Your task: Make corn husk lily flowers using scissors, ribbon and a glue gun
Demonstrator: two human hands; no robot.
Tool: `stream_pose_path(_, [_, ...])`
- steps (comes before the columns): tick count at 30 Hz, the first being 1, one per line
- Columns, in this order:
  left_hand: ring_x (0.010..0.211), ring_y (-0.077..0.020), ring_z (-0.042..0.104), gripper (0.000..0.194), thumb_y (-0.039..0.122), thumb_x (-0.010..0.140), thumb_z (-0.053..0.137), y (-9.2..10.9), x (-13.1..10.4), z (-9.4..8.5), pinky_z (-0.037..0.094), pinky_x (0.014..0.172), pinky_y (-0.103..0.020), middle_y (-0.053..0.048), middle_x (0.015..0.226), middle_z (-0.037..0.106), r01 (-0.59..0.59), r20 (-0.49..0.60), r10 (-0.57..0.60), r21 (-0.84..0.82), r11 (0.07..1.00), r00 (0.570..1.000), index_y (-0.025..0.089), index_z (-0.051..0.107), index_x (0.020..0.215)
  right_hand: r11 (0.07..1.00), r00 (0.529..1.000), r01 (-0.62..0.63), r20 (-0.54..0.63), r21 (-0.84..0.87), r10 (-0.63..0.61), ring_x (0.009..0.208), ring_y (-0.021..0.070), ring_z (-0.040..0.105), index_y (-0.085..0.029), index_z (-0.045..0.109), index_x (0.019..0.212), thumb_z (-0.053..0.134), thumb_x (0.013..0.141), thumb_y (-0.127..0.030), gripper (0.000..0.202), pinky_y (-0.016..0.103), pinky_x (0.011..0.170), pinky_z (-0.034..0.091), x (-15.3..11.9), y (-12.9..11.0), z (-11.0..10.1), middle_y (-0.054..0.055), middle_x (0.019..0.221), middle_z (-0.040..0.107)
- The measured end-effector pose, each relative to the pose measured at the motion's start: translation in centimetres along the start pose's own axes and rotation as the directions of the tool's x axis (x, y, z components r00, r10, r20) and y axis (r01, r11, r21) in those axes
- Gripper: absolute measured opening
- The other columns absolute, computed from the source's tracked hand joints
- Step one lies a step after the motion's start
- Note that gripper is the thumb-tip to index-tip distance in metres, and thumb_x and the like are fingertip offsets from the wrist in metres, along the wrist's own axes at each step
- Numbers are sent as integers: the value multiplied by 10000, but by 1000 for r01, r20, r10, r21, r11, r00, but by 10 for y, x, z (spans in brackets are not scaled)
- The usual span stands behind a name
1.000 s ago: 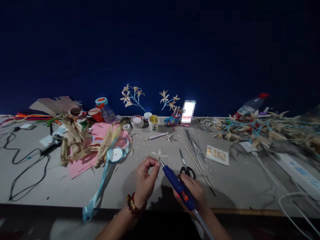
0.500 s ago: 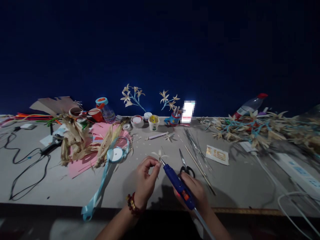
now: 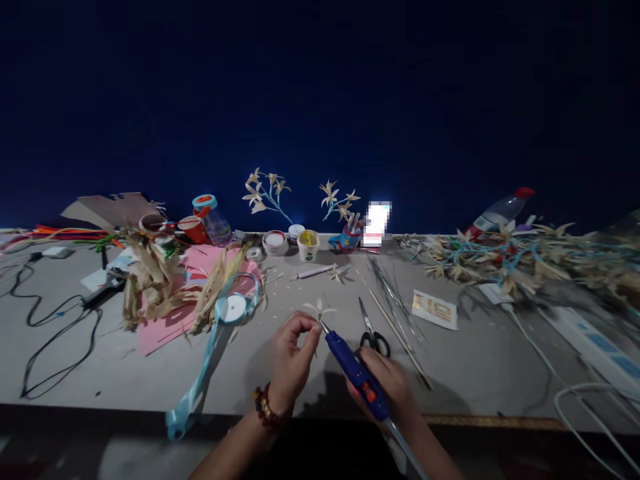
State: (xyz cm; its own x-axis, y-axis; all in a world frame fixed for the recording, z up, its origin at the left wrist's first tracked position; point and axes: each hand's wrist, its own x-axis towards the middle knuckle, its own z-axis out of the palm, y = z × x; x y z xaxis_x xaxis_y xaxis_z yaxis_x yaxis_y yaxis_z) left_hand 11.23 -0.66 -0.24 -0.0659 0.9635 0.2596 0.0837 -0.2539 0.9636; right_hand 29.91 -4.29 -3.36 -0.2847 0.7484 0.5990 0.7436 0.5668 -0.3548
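Observation:
Between thumb and forefinger, my left hand (image 3: 295, 347) pinches a small pale flower (image 3: 320, 309) with pointed petals, its thin stem end showing below the fingers. My right hand (image 3: 387, 380) is wrapped round a blue glue gun (image 3: 356, 373) with a glue stick running out of its back end. The metal nozzle meets the flower's base at my left fingertips; whether glue is coming out is too small to tell. Just beyond my right hand lie black-handled scissors (image 3: 373, 333).
Thin wires (image 3: 393, 293) and a wooden stick lie right of the scissors. On the left are a blue ribbon spool (image 3: 233, 309), dried husks (image 3: 155, 280) and pink paper (image 3: 160, 333). Paint pots (image 3: 309, 247) stand at the back. A power strip (image 3: 595, 343) and flower sprays (image 3: 505, 257) are at right.
The glue gun has shifted very slightly left, its nozzle now closer against the flower's base. My left hand keeps its pinch in nearly the same place.

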Motion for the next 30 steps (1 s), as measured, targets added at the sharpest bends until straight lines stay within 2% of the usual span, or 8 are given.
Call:
stream_pose_path(6, [726,-172,570,213,304,892,607,0,0,0,451,654,-268,-43,752,604,16,2,-16,-8,1000,1000,175,635,726,999,997,-52,53,9,51,594,185,614,-225,510,850,494,887,-304,89,274,564,420,-2,-2,-4,20,677,613])
stream_pose_path(14, [718,-175,573,228,337,880,624,1,-1,0,452,634,-265,-47,750,608,32,-5,-32,-17,999,999,176,647,720,998,1000,-28,7,60,27,557,171,574,-227,488,852,472,899,-327,112,269,530,410,-5,0,2,18,673,582])
stream_pose_path(20, [730,-165,563,219,312,898,604,-1,-4,1,440,643,-258,-42,781,602,44,0,-44,-14,999,999,174,629,730,995,995,-86,57,58,83,597,180,606,-226,504,847,501,898,-320,107,272,573,440,-6,-1,-3,29,689,604])
stream_pose_path(25, [730,-155,542,216,309,899,613,-1,-5,1,430,669,-253,-25,765,578,60,34,-59,-23,998,998,174,615,731,986,988,-154,29,60,152,619,191,646,-201,549,939,541,898,-333,139,275,577,475,-5,-6,-10,54,747,659])
stream_pose_path(28, [766,-156,545,187,319,880,643,-5,-7,-1,427,699,-247,-22,791,589,112,40,-109,-84,990,993,175,634,762,975,976,-211,-39,72,215,653,204,669,-207,572,997,542,903,-337,164,283,596,505,-10,-3,-14,63,779,682])
stream_pose_path(30, [813,-159,554,169,328,857,673,-11,-6,-4,429,734,-241,-22,822,610,183,24,-181,-158,970,983,180,649,779,966,966,-256,-26,36,257,683,210,679,-213,581,1018,553,892,-335,177,285,606,518,-16,9,-19,69,825,701])
